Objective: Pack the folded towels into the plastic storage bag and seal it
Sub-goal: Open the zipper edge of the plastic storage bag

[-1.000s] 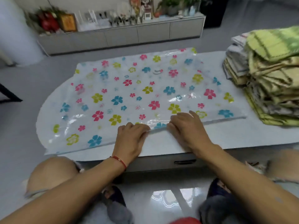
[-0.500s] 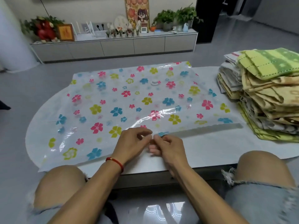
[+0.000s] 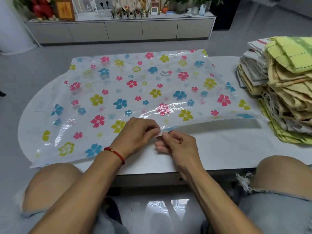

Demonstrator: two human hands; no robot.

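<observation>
opening step: left hand [image 3: 135, 134] and right hand [image 3: 175, 146] each pinch the near edge of the flowered bag [image 3: 135, 92], flat on the table [image 3: 219, 149]; towels [image 3: 283, 92] wait far right. next, part the layers.

The stack of folded towels [image 3: 285, 92] blocks the bench's [image 3: 219, 149] right end. Bare bench lies open between the bag [image 3: 135, 92] and the near edge.

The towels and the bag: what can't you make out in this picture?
- Towel stack: head view's right edge cuts it off; count unknown.
- Storage bag mouth: left hand and right hand cover their pinch point.
- Shelf ornaments: too small.
</observation>
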